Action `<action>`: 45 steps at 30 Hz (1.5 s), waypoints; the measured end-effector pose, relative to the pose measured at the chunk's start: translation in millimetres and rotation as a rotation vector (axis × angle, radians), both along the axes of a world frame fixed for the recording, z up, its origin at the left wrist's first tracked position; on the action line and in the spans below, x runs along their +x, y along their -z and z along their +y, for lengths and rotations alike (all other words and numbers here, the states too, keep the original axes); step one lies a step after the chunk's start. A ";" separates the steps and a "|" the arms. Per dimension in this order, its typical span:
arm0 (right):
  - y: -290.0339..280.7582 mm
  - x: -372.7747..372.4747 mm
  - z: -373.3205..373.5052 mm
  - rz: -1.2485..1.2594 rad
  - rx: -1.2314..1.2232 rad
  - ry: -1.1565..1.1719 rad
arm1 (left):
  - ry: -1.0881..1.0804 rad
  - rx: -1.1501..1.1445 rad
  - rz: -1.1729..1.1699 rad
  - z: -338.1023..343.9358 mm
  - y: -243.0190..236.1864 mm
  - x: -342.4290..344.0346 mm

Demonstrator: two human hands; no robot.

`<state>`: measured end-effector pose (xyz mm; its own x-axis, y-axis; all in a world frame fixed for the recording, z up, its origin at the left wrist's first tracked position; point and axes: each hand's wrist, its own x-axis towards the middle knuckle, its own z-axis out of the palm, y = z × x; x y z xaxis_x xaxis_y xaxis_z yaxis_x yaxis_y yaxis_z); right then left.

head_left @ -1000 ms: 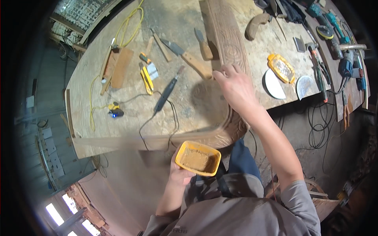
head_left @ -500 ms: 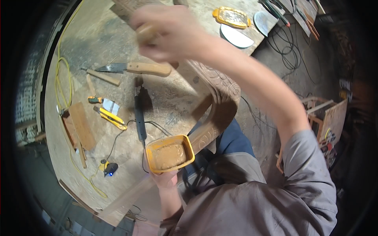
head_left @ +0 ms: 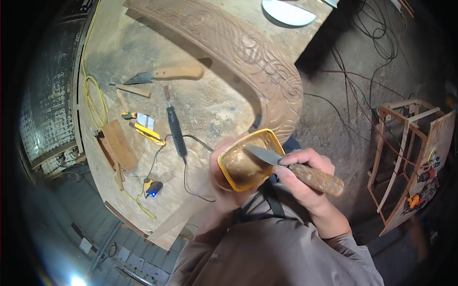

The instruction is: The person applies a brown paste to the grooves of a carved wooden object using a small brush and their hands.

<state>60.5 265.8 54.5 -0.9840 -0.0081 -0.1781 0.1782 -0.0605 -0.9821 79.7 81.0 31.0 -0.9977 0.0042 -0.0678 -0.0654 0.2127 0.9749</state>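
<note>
My left hand (head_left: 222, 183), smeared by motion, grips a yellow plastic tub (head_left: 223, 172) tipped toward me, with tan paste coating its inside. In my right hand (head_left: 307, 174) is a putty knife (head_left: 318, 180) with a stained, rounded handle; its pointed metal blade reaches over the rim into the tub. I cannot tell whether the tip touches the paste. Just beyond the tub curves a brown wooden piece (head_left: 238, 50) with carved scrollwork, lying across the workbench (head_left: 214, 102).
Left on the bench lie a wooden-handled blade (head_left: 179, 72), a dark corded tool (head_left: 175, 128), a yellow utility knife (head_left: 148, 133), wood scraps (head_left: 119, 143) and a small device with a blue light (head_left: 152, 187). A whitish half-disc (head_left: 288, 13) sits far right. Cables (head_left: 350, 86) cross the floor beside a wooden frame (head_left: 405, 143).
My right hand has come down from the far end of the carved wood to the tub, bringing the putty knife. The tub has moved right and tilted. My view has shifted too.
</note>
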 end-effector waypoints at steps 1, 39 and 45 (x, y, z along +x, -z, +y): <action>2.0 0.4 2.6 -0.007 -0.004 0.007 | -0.012 0.027 -0.019 4.9 1.0 2.0; 16.5 15.0 12.0 0.178 0.153 0.016 | 0.156 -0.103 0.140 8.4 1.8 7.2; 20.3 18.7 4.9 0.158 0.166 0.070 | 0.227 -0.160 0.172 3.1 2.7 1.7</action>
